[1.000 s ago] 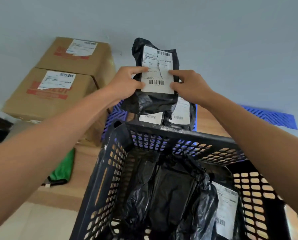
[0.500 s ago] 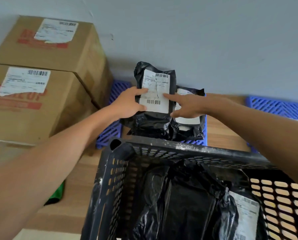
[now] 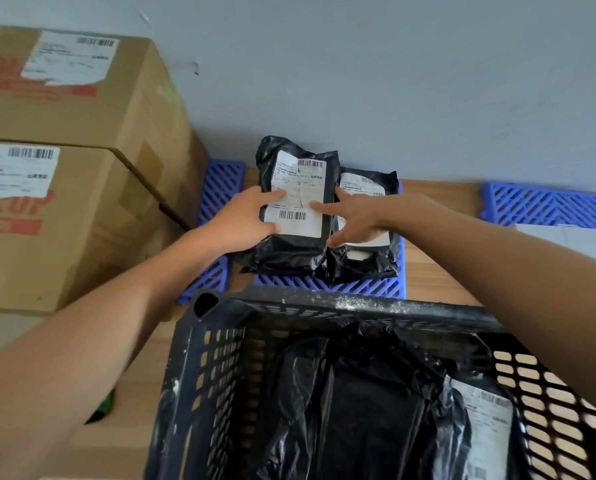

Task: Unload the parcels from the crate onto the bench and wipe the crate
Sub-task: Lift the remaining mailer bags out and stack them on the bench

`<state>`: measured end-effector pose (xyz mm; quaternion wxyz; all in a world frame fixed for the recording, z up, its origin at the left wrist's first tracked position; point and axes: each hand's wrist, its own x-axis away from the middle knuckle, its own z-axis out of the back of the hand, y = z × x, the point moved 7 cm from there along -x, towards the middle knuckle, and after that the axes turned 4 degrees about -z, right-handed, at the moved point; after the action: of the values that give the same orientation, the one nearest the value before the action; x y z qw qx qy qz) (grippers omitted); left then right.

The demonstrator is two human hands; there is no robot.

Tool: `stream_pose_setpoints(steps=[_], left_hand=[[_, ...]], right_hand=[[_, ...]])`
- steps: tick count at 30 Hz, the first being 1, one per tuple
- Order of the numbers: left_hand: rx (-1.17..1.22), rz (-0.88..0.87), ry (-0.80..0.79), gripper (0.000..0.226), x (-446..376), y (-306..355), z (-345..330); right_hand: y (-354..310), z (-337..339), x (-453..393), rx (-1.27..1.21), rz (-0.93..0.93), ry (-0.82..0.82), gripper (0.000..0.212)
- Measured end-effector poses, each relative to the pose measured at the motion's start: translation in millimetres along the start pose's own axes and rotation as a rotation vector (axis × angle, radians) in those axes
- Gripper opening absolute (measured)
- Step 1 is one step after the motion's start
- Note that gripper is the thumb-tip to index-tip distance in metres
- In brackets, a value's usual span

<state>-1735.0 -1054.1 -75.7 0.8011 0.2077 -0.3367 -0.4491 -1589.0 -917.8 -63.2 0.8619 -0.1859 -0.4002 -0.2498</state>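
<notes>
A black parcel with a white label (image 3: 298,199) lies on a blue grid mat (image 3: 366,287) on the wooden bench, overlapping a second black parcel (image 3: 369,209) to its right. My left hand (image 3: 241,221) holds the top parcel at its left edge, thumb on the label. My right hand (image 3: 355,218) has straight spread fingers, with fingertips touching the label. In front stands the black perforated crate (image 3: 324,306), with several black parcels inside, one (image 3: 487,431) showing a white label at the right.
Two stacked cardboard boxes (image 3: 82,168) stand at the left against the grey wall. Another blue grid mat (image 3: 546,206) lies at the right on the bench (image 3: 438,271). Something green (image 3: 101,410) shows under my left forearm.
The parcel came down from in front of the wall onto the blue mat beside the other parcel. My right hand opened its fingers; my left hand keeps its hold.
</notes>
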Motion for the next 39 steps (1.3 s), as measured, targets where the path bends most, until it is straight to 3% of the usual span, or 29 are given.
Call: stream_pose_setpoints(steps=[4, 10, 19, 28, 32, 36, 39], left_hand=[[-0.092, 0.006, -0.097, 0.07, 10.2, 1.1, 5.2], [-0.11, 0.015, -0.039, 0.055, 48.4, 25.0, 34.9], [0.05, -0.142, 0.171, 0.041, 123.4, 115.9, 77.5], [0.072, -0.414, 0.405, 0.027, 218.2, 200.0, 40.3], [0.082, -0.372, 0.279, 0.025, 237.4, 199.4, -17.3], [-0.008, -0.304, 0.051, 0.027, 249.0, 190.3, -86.4], [-0.114, -0.192, -0.111, 0.036, 253.5, 174.7, -123.9]], right_hand=[[-11.3, 16.5, 16.4, -0.103, 0.066, 0.145, 0.074], [-20.0, 44.6, 64.4, -0.258, 0.145, 0.311, 0.05], [-27.1, 48.9, 182.1, -0.724, 0.269, 0.599, 0.029], [-17.7, -34.3, 273.3, -0.927, 0.324, 0.739, 0.018], [7.2, -93.3, 275.5, -0.991, 0.238, 0.647, 0.017], [39.0, -159.9, 258.8, -1.024, 0.017, 0.508, 0.017], [52.1, -201.9, 246.4, -0.949, -0.121, 0.361, 0.032]])
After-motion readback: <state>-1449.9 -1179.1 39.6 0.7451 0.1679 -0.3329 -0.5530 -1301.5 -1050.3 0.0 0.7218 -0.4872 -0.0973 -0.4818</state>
